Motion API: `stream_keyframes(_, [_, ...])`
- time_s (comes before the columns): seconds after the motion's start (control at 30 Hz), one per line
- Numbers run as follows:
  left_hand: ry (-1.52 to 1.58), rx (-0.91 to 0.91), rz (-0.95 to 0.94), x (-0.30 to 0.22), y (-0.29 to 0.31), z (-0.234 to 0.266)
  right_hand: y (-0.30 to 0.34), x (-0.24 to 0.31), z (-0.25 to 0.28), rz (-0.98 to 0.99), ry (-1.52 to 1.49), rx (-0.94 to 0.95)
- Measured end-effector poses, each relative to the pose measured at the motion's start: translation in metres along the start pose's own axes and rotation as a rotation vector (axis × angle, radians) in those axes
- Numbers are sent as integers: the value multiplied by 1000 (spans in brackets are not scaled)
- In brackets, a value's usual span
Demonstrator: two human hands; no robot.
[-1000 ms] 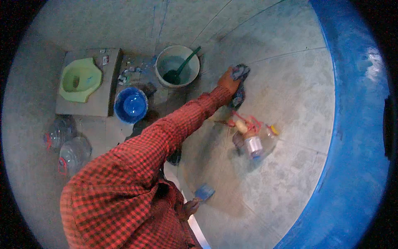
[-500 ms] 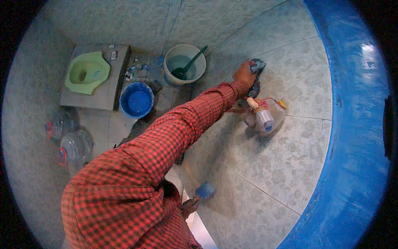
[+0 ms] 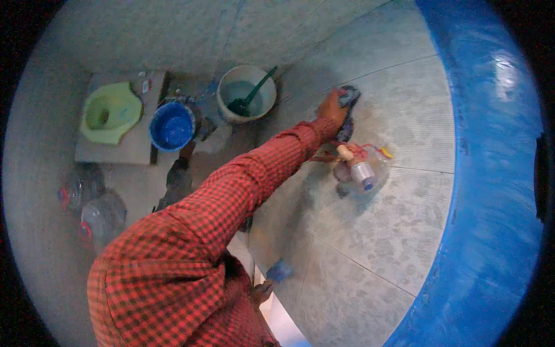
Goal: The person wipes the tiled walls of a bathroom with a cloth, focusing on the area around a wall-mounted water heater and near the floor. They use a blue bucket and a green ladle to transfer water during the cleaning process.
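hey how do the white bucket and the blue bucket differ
The white bucket looks larger than the blue bucket. A green long-handled tool leans in the white bucket; the blue bucket shows none. The blue bucket stands nearer the squat toilet than the white bucket. Both are round and open-topped.

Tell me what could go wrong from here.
The outstretched hand gripping the dark cloth is close to the bottles with red cord, so a wider sweep could snag the cord or knock them. A foot is right by the blue bucket; a shifted step might tip it.
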State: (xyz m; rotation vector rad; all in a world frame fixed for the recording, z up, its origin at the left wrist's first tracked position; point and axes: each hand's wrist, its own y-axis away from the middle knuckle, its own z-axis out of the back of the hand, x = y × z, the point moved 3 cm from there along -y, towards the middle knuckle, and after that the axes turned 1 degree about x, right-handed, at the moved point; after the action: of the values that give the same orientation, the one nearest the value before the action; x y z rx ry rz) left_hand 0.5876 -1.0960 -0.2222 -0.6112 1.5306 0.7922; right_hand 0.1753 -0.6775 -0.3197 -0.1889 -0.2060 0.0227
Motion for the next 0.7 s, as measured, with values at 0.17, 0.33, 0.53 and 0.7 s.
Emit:
stream_keyframes(0.17, [55,52,-30,1,-28,-5,1,24,-15,-83,23,-20])
stream_keyframes(0.33, [119,64,-229,-35,-75,-15,5,61,-29,-199,59,-22])
stream_keyframes(0.53, [41,269,-292,-45,-98,-20,20,109,-37,-350,81,-16])
stream_keyframes(0.7, [-169,212,58,44,-133,-19,29,150,-40,-475,44,-41])
